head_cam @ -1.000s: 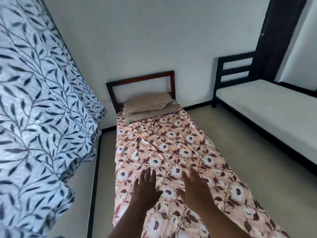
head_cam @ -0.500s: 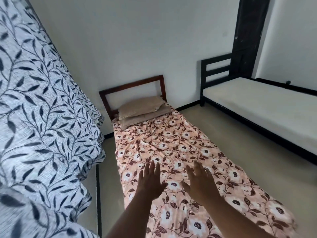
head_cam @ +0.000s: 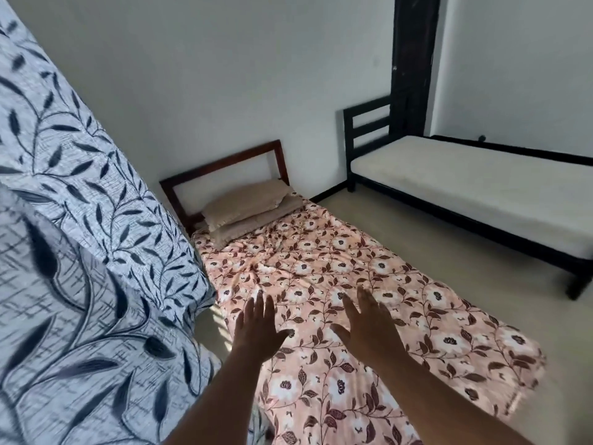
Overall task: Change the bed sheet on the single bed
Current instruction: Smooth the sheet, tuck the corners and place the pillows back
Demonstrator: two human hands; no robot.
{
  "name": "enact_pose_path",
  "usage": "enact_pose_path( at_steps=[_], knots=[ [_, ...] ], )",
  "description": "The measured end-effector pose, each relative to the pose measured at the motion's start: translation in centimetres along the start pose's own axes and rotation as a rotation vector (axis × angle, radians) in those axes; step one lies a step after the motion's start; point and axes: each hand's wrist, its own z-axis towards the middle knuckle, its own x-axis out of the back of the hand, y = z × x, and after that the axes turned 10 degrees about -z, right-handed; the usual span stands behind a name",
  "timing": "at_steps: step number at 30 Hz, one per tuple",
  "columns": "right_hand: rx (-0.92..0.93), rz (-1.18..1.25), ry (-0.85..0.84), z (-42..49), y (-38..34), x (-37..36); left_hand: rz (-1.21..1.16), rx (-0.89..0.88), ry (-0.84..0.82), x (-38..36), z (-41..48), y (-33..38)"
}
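I count two beds: the single bed [head_cam: 221,162] at the wall ahead and a second bed [head_cam: 481,191] along the right wall. One floral sheet [head_cam: 337,284] covers the first. Two pillows [head_cam: 247,200] are stacked at its head end. One leaf-print curtain [head_cam: 80,252] hangs left. My two hands, left hand [head_cam: 258,332] and right hand [head_cam: 372,329].

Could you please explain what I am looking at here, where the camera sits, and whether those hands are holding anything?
This is no machine: a person wears one wide-angle camera on the head, looking forward and down. The left hand and right hand reach forward with straight fingers, holding nothing, over the peach floral bed sheet on the brown wooden single bed. Two beige pillows lie at its head. A blue-white leaf-patterned cloth hangs at left; a bare white mattress on a black frame stands at right.
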Motion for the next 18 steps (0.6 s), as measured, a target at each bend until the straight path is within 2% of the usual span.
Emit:
enact_pose_path(
  at_steps=[7,18],
  knots=[
    [-0.002,-0.001,0.021,2.1,1.2,1.2,-0.030,-0.055,0.028,0.7,2.9,1.9],
    [-0.104,0.038,0.012,7.0,1.5,-0.2,-0.055,-0.125,-0.044,1.9,12.3,4.1]
  ],
)
